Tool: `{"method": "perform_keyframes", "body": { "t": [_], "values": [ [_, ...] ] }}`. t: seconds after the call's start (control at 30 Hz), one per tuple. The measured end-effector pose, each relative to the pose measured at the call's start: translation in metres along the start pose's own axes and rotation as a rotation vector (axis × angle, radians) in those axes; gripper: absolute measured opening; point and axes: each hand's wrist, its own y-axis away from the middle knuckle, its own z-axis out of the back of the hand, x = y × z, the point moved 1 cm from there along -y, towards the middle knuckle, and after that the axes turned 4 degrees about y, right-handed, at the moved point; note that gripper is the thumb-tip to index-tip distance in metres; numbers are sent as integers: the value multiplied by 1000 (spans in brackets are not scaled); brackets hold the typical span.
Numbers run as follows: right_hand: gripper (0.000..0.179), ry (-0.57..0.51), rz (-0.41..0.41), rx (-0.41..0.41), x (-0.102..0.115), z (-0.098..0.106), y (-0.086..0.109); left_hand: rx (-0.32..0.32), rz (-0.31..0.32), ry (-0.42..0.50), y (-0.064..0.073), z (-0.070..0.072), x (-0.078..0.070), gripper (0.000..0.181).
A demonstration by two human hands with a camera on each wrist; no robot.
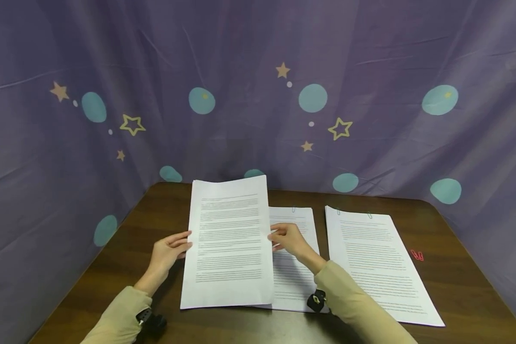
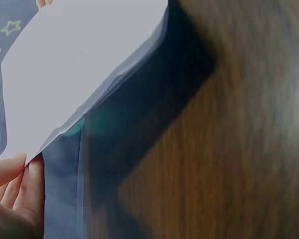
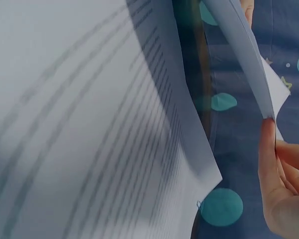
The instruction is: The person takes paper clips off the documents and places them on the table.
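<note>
Both hands hold a thin stack of printed sheets [image 1: 228,234] raised above the table, tilted up with its text facing the head camera. My left hand [image 1: 165,253] pinches the left edge between thumb and fingers; in the left wrist view several layered sheet edges show beside that hand [image 2: 15,194]. At the right edge, my right hand [image 1: 289,239] pinches the sheets, seen edge-on by its fingers [image 3: 268,149] in the right wrist view. Partly hidden behind them lies a second printed stack [image 1: 294,272] on the table, with a light blue paper clip [image 1: 294,209] at its top edge.
A third printed stack [image 1: 378,267] lies to the right, with a teal paper clip [image 1: 338,211] and a green one [image 1: 370,215] along its top. Two pinkish-red paper clips [image 1: 417,255] lie beside it on the brown wooden table [image 1: 460,286]. A purple patterned curtain [image 1: 241,129] hangs behind.
</note>
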Motion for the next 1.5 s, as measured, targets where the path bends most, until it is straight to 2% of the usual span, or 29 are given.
{"method": "perform_keyframes", "body": {
  "t": [0.2,0.43,0.47,0.5,0.63,0.7,0.73,0.8,0.97,1.07,1.37,1.4,1.5],
  "values": [
    [31,-31,-11,-8,-1,-18,-10,75,79,40,-3,19,-6,46],
    [30,-102,-30,-1,-1,-37,-17,130,94,17,-7,35,-15,51],
    [30,-114,-31,2,-4,-40,-20,134,94,12,-6,37,-18,50],
    [29,-139,4,15,-16,-43,-27,138,96,8,-6,39,-21,48],
    [30,-151,-29,19,-31,-54,-41,158,102,-6,2,45,-42,40],
    [29,-149,-52,13,-29,-59,-42,168,103,-29,4,47,-50,40],
    [30,-134,-102,3,-18,-62,-37,170,104,-43,4,49,-52,41],
    [28,-136,-100,5,-9,-66,-32,165,111,-82,3,51,-55,43],
    [27,-167,-132,25,11,-75,-26,166,141,-166,-3,61,-53,47],
    [28,-195,-164,33,12,-80,-28,171,162,-192,-6,65,-48,48],
    [26,-198,-195,32,-32,-101,-60,193,174,-207,-14,72,-40,50],
    [24,-221,-157,44,-46,-104,-69,195,176,-202,-14,73,-39,50],
    [21,-237,-157,53,-53,-108,-73,201,182,-187,-15,73,-38,50]
  ]
}}
